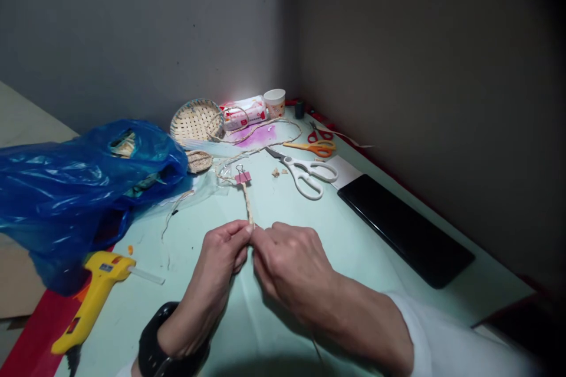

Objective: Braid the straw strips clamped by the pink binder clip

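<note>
A pale braided cord point(248, 203) runs toward me from a pink binder clip point(243, 178) on the table. My left hand point(225, 250) pinches its near end between thumb and fingers. Close against it, my right hand point(287, 256) is closed at the same spot, its fingers partly hidden under the hand. Beyond the clip, more of the thin braid point(269, 147) loops back over the table. A thin strand shows below my right wrist.
Left are a blue plastic bag point(88, 177) and a yellow glue gun point(95, 294). White scissors point(305, 174), orange scissors point(321, 147) and a black tablet-like slab point(402, 230) lie right. A woven basket point(197, 121), tissue pack point(245, 112) and paper cup point(275, 103) stand behind.
</note>
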A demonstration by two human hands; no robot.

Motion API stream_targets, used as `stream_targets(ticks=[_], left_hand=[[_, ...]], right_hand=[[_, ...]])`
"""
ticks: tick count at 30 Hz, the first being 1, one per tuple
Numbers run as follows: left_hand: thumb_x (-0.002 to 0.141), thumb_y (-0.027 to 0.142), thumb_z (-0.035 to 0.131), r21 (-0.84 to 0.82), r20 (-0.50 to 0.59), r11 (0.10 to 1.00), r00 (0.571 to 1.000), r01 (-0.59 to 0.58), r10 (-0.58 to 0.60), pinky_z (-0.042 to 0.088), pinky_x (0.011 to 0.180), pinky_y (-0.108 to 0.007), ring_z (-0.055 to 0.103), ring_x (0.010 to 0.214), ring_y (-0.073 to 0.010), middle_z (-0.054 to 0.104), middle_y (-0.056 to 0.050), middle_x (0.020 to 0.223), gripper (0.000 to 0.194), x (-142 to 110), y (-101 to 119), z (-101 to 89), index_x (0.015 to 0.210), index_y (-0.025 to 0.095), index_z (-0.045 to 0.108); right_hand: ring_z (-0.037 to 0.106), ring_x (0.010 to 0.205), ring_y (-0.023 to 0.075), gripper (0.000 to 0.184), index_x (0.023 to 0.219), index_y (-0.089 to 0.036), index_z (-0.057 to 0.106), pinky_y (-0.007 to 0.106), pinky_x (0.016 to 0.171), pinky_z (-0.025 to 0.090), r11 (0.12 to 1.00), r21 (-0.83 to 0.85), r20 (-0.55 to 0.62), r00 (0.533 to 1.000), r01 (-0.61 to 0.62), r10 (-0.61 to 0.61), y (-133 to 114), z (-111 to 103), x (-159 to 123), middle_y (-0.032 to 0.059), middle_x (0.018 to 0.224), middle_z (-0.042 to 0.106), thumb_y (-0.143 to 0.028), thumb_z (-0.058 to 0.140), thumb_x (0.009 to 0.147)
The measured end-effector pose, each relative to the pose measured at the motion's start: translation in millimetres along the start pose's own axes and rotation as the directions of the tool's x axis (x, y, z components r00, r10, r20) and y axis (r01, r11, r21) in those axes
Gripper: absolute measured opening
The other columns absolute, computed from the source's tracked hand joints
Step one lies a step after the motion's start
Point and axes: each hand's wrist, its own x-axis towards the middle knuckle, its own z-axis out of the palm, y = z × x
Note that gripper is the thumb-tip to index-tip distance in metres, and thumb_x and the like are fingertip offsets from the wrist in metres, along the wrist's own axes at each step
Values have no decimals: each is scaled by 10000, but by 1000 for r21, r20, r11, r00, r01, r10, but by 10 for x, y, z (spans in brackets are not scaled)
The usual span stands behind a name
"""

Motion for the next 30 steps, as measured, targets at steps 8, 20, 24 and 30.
stream_targets(ticks=[8,20,24,30], left_hand=[[759,329,698,-83,-9,992,995,98,-99,199,452,-166,230,465,-29,491,32,562,221,-32,87,-43,814,119,656],[690,281,765,-222,58,966,991,130,-120,91,379,-157,144,415,-13,304,115,498,275,-35,91,-21,857,140,598],[787,288,679,-159,74,986,996,52,-41,139,394,-162,190,422,-37,321,117,506,260,-56,24,-6,965,201,512],[916,297,480,371,21,917,989,-146,149,308,499,-216,412,525,-94,559,61,668,104,-99,4,-45,999,245,445]], right_hand=[[538,635,206,186,796,-109,624,338,565,373,933,-135,-128,928,333,-350,-25,86,-41,80,703,629,-78,452,858],[531,674,126,297,850,-155,592,241,600,342,783,464,472,863,-415,177,222,-96,281,34,767,633,-289,354,968],[495,601,109,242,813,-138,590,243,569,303,824,390,471,858,-410,204,182,-67,273,27,707,621,-219,394,930],[443,542,80,318,687,-154,646,235,568,280,817,456,388,905,-354,176,233,-22,251,-20,608,601,-181,417,905]])
